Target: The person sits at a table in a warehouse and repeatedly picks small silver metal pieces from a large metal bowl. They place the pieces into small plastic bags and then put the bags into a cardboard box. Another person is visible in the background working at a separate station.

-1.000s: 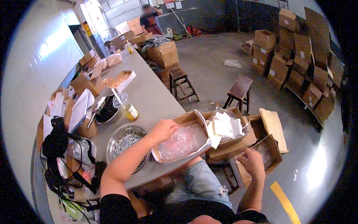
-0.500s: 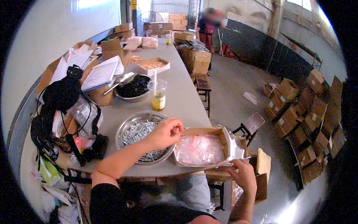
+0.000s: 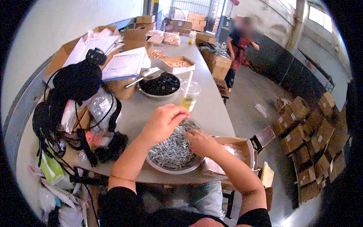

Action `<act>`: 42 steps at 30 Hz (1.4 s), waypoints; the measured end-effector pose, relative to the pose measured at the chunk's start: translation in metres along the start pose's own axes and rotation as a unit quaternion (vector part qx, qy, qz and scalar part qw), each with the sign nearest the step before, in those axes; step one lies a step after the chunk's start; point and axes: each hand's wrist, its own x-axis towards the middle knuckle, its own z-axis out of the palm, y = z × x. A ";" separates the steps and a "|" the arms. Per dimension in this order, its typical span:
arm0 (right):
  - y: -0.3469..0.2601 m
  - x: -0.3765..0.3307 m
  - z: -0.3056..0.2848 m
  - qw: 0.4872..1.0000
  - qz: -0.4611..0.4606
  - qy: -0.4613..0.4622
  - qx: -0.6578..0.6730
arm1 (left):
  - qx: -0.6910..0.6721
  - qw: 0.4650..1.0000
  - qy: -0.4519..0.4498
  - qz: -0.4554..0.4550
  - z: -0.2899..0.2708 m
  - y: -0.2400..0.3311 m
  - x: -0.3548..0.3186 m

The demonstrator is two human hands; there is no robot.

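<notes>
Silver screws (image 3: 172,149) in a steel-grey bowl (image 3: 177,169). Table (image 3: 211,109) pale grey. Second bowl's (image 3: 160,94) contents black. Cup (image 3: 189,99) clear, yellow liquid (lower part only). Cartons (image 3: 302,125) brown; bag (image 3: 75,81) black.

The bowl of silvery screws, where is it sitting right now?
The bowl of silvery screws sits at the near edge of the grey table, under both hands, with a plastic cup behind it.

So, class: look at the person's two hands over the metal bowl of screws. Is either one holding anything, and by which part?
It cannot be told. The left hand and right hand are both curled over the metal bowl of screws, fingers hiding any pinched piece.
</notes>
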 end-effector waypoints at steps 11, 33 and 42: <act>0.002 0.033 0.004 0.996 0.079 -0.024 0.041 | -0.231 0.972 0.030 -0.036 0.009 -0.027 0.001; 0.012 -0.053 -0.038 0.917 0.129 0.177 0.335 | -0.053 0.989 -0.108 -0.087 0.025 -0.007 -0.004; 0.000 -0.088 -0.064 0.907 0.108 0.243 0.326 | -0.124 0.985 -0.089 -0.083 0.037 0.010 -0.011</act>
